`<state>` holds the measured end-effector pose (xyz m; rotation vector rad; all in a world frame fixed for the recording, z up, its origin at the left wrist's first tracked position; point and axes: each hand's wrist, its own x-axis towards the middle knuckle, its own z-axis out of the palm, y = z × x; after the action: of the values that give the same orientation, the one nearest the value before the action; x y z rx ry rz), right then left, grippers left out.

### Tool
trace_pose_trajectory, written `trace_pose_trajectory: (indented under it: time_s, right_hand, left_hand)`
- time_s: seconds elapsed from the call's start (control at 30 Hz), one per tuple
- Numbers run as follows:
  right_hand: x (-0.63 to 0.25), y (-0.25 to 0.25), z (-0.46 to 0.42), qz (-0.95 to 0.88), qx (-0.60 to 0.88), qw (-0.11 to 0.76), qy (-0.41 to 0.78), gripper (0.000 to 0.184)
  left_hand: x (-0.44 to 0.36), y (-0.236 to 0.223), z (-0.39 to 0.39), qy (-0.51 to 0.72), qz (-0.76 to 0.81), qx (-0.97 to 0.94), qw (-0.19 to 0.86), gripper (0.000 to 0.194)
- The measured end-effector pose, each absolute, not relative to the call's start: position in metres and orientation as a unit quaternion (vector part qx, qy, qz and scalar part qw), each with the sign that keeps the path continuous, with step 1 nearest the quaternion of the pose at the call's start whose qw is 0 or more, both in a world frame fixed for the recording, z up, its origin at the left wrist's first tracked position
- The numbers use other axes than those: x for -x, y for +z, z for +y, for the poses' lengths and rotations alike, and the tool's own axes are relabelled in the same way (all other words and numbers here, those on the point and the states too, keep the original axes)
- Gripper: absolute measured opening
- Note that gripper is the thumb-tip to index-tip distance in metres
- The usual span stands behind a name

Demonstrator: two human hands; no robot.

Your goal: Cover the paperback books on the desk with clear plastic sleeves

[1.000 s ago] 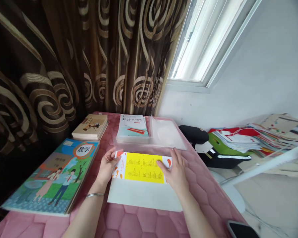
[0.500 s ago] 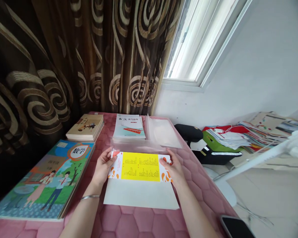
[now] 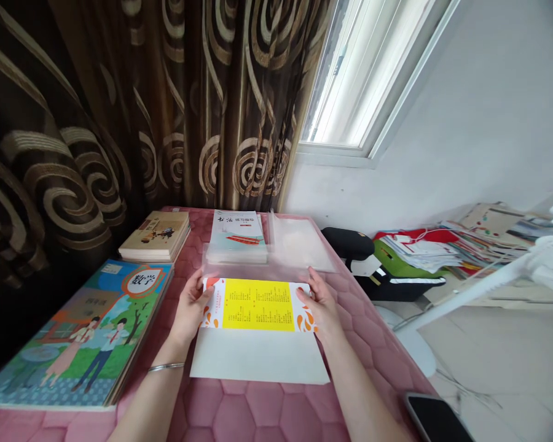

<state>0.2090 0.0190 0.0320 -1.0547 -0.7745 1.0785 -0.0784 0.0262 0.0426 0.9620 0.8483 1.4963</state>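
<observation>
My left hand (image 3: 192, 310) pinches the left edge of a yellow-and-white printed sheet (image 3: 258, 305), thumb on top. At its right edge, my right hand (image 3: 321, 307) grips the same sheet with the thumb over the orange pattern. A plain white panel (image 3: 258, 356) extends below the printed part towards me; whether the two are one piece I cannot tell. Clear plastic film (image 3: 244, 269) sticks out beyond the far edge, between the hands. Just behind it lies a small stack of books (image 3: 237, 236) with a calligraphy workbook on top.
On the pink quilted table cover (image 3: 244, 411), a stack of large textbooks (image 3: 83, 337) lies left, with smaller brown books (image 3: 156, 236) behind. Clear plastic covers (image 3: 299, 242) lie at the back right. A phone (image 3: 435, 417) sits at the right edge, beside a white fan (image 3: 470, 298).
The view has shifted slightly. Both hands keep their hold on the printed sheet, which looks nearly unmoved, and the plastic film still projects behind it.
</observation>
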Motion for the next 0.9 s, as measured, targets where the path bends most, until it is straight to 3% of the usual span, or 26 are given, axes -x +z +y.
trace_pose_trajectory:
  time_s: [0.5, 0.9]
  right_hand:
    - [-0.2112, 0.0234, 0.026, -0.342, 0.476, 0.67, 0.457, 0.072]
    - [-0.2081, 0.0255, 0.0245, -0.348, 0.456, 0.671, 0.469, 0.066]
  left_hand:
    - [0.0758, 0.0393, 0.03, 0.644, 0.38, -0.416, 0.518, 0.062]
    - [0.0765, 0.0399, 0.0297, 0.642, 0.38, -0.407, 0.527, 0.066]
